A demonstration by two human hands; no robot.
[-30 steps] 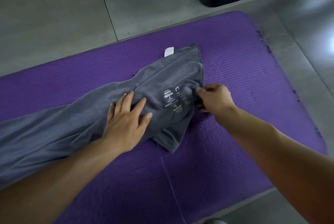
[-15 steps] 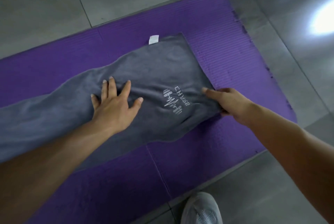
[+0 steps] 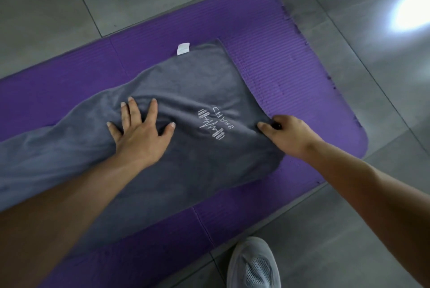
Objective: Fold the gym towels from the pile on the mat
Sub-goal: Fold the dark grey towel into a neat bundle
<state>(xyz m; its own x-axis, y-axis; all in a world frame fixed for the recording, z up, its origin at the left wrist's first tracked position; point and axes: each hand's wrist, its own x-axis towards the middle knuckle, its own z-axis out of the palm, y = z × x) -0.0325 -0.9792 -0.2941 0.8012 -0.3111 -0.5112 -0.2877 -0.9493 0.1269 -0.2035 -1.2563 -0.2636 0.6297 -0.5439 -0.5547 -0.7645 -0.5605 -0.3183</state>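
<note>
On the purple mat [image 3: 290,38] lies a grey towel [image 3: 197,83]. The left hand [image 3: 142,134] presses flat on it, fingers spread; the right hand [image 3: 288,135] seems to pinch the towel's right edge.

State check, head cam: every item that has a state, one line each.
grey towel: spread flat along the mat, not yet folded, some wrinkles by the left hand
white tag: sticks out past the towel's far edge
left hand: open, palm pressing the towel
right hand: pinching the towel's right edge
purple mat: unrolled on the floor
</note>
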